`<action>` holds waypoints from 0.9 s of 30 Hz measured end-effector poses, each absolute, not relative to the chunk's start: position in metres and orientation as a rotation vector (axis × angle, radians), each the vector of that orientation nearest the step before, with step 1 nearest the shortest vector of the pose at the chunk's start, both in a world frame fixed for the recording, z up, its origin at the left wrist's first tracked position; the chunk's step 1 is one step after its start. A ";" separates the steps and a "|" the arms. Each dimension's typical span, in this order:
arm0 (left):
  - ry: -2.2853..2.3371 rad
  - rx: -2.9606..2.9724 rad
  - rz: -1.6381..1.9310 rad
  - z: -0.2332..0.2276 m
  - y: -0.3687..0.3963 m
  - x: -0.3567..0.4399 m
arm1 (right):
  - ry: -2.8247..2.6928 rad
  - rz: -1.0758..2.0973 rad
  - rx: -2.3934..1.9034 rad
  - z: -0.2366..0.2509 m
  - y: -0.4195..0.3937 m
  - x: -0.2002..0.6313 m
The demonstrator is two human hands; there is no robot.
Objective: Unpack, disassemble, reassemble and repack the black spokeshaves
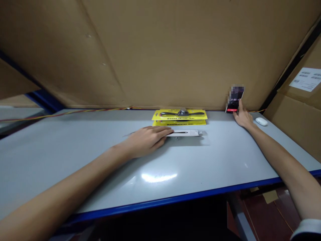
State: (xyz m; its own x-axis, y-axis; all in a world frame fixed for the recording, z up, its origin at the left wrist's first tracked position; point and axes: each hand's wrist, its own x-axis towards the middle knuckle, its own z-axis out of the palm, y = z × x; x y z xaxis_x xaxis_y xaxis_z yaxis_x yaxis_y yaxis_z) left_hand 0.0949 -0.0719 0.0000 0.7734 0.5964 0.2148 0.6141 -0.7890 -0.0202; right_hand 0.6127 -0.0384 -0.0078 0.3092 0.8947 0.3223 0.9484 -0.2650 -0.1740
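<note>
My left hand (pixel 150 139) is closed on a flat blister pack (pixel 185 133), fingers over its top and thumb below. The side facing me is a white printed card with a dark tool picture; clear plastic shows at its end and underside. My right hand (pixel 243 117) reaches to a phone (pixel 233 100) leaning on the cardboard at the back. Its index finger is stretched across the screen's right edge, and the thumb is near the red button at the bottom. Digits on the dark screen are partly covered. Just beyond my left hand lie yellow woodworking tool packs (pixel 180 114), one overlapping another.
A white rounded case (pixel 261 121) rests right of my right hand. Cardboard (pixel 163 53) walls the back, and a labelled carton (pixel 298 100) borders the right side. Red and yellow wires (pixel 100 110) run along the rear of the grey tabletop (pixel 120 180), which has a blue front edge.
</note>
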 end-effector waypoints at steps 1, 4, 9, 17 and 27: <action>-0.974 -2.869 -0.297 0.000 -0.072 0.095 | -1.650 -0.234 -2.240 -0.007 -0.040 0.613; -0.970 -2.875 -0.299 0.001 -0.072 0.095 | -1.685 -0.282 -2.043 -0.002 -0.043 0.606; -1.007 -2.836 -0.277 0.002 -0.072 0.095 | -1.896 -0.266 -1.664 0.007 -0.055 0.547; -0.998 -2.895 -0.362 0.000 -0.070 0.097 | -2.334 0.329 -1.056 0.027 -0.128 0.422; -1.052 -3.136 -0.625 -0.001 -0.079 0.106 | -2.313 0.260 -1.249 0.018 -0.126 0.440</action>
State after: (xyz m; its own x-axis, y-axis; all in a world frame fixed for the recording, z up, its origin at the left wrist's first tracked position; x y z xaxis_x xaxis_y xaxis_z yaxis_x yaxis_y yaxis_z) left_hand 0.1057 -0.0786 -0.0010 0.7390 0.6163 0.2722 0.5337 -0.7820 0.3219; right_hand 0.4404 -0.1262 0.0183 -0.4578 0.8247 0.3320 0.7303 0.5618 -0.3886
